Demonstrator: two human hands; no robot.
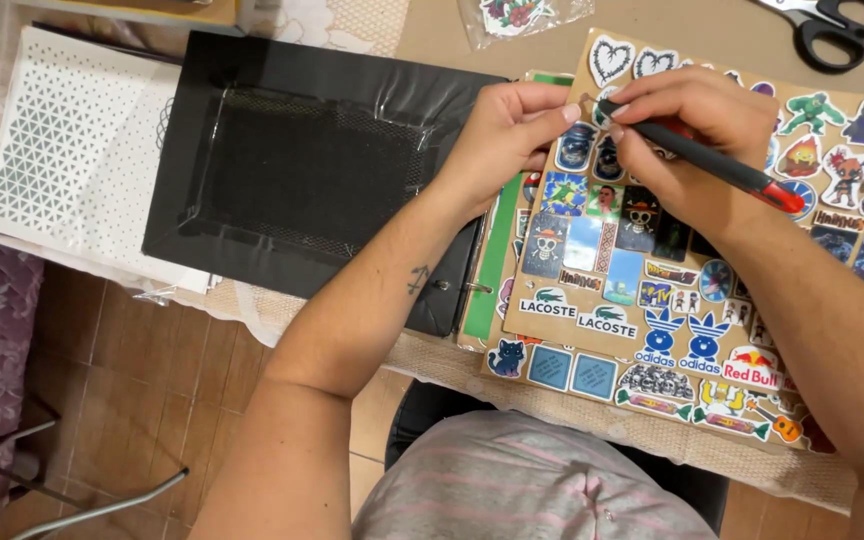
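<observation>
Right hand holds a red-and-black craft knife in a closed pen-style grip, fingers wrapped on the shaft, dark tip pointing up-left toward the upper-left part of the sticker sheet. Left hand pinches thumb and forefinger close together right at the knife tip, fingertips touching the sheet near its left edge; whether a sticker is between the fingertips can't be told. Both hands meet at the same spot, nearly touching. The sheet is brown card crowded with small colourful stickers, tilted, its lower-left corner past the table edge toward the person's lap; right side runs out of frame. It lies on a green folder whose strip shows along the sheet's left edge, next to a ring binder edge. Left of the hands a black shallow tray wrapped in clear film sits well apart from the knife, its near corner under the left forearm. Further left a white perforated panel overhangs the table's left edge. Black-handled scissors lie at top right, apart from the sheet. A clear bag of stickers sits at top centre. Open room: bare brown table strip above the sheet, tiled floor lower left.
</observation>
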